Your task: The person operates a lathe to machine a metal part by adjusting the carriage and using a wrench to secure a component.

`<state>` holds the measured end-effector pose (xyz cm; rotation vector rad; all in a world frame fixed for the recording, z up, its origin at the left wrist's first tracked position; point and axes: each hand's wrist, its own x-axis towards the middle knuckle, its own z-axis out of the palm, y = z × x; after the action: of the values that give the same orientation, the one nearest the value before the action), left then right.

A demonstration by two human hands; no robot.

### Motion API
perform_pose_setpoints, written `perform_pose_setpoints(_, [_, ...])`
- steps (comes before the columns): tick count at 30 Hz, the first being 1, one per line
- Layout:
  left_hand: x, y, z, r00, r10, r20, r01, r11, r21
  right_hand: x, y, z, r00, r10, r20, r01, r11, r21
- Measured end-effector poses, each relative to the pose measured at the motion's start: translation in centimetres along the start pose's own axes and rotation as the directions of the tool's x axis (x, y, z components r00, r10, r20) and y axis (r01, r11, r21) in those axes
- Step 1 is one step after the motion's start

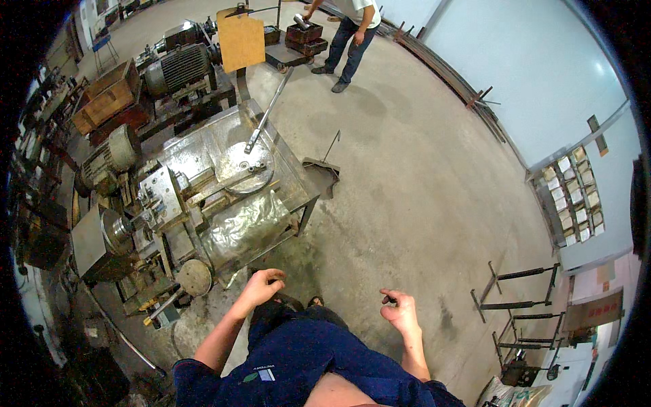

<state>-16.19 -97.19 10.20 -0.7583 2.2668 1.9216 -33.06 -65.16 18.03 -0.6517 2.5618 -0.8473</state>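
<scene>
My left hand [263, 285] hangs in the air above the floor, fingers loosely bent and apart from the thumb, with nothing seen in it. It is nearest to the front corner of a lathe-like machine [166, 193], close to a plastic-covered part [247, 227] and a round disc [194, 277], touching neither. Out to the right, my right hand [400, 312] is held over the bare floor, its fingers half bent and apart, also holding nothing visible. On the machine's table lies a round metal plate [244, 166] with a long lever [271, 108] rising from it.
Another person [349, 37] stands at the far side, one hand at stacked boxes [304, 37] on a low cart. A dustpan-like scoop [322, 175] lies on the floor beyond the machine. Metal racks [522, 298] stand at the right; long bars [441, 74] lie along the wall.
</scene>
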Motion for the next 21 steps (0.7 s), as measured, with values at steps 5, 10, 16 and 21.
perform_pose_setpoints(5, [-0.1, 0.1, 0.3, 1.000, 0.025, 0.003, -0.025, 0.999, 0.026, -0.3, 1.0, -0.2, 1.000, 0.003, 0.005, -0.003, 1.000, -0.006])
perform_pose_setpoints(10, [-0.1, -0.2, 0.5, 1.000, -0.018, 0.003, 0.018, 1.000, -0.019, -0.8, 1.5, -0.4, 1.000, -0.015, 0.003, 0.015, 1.000, -0.001])
perform_pose_setpoints(16, [-0.4, -0.3, 0.8, 0.999, 0.030, 0.020, -0.030, 0.999, 0.032, -2.2, 1.2, -0.3, 0.999, -0.013, -0.033, 0.013, 1.000, -0.009])
perform_pose_setpoints(21, [-0.2, -0.2, 1.1, 0.991, 0.055, 0.123, -0.068, 0.993, 0.099, -5.6, 1.1, 0.4, 0.995, 0.055, -0.085, -0.055, 0.998, -0.005])
